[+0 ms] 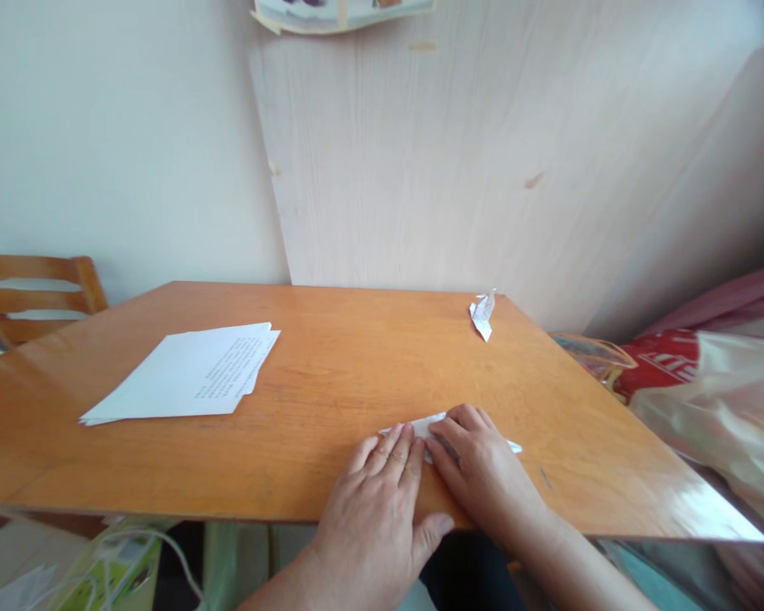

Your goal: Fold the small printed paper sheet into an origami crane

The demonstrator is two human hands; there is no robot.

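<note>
A small piece of folded white paper (428,426) lies on the wooden table near its front edge, mostly covered by both hands. My left hand (382,496) rests palm down, its fingers stretched out and their tips touching the paper's near left part. My right hand (484,462) comes in from the right, its fingers bent and pressed together over the paper, with thumb and forefinger on it. A pointed white end of the paper sticks out beyond the right hand. The fold beneath the fingers is hidden.
A stack of printed sheets (184,369) lies on the left of the table (331,365). Near the far right corner sits a folded paper figure (482,316). A wooden chair (35,297) stands at the left, and bags (662,365) lie beyond the right edge.
</note>
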